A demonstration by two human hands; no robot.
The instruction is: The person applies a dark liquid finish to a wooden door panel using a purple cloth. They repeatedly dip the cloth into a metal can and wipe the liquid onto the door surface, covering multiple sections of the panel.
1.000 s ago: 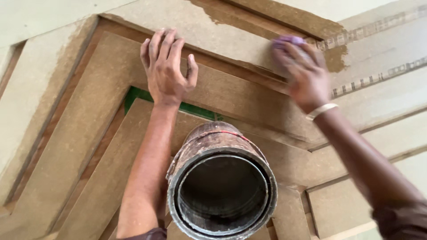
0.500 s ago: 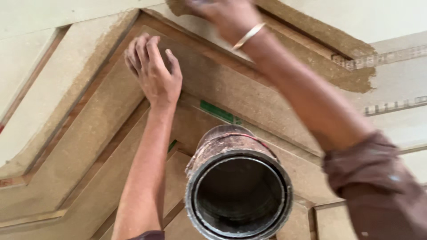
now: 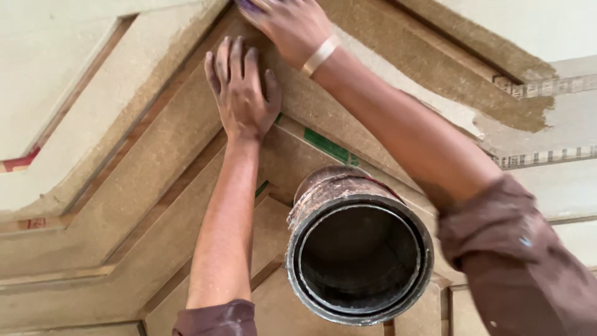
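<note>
You're pressing flat open left hand (image 3: 242, 93) on panel (image 3: 124, 205) above tin (image 3: 359, 249), right hand (image 3: 289, 25) gripping purple pad (image 3: 249, 6); approx. half coated.

Open fibreboard panel (image 3: 93, 205) from seven to ten o'clock; blocked at five o'clock by the empty metal can (image 3: 359, 249), at twelve by the left hand (image 3: 242, 93), the right forearm (image 3: 398, 130) crossing toward three.
</note>
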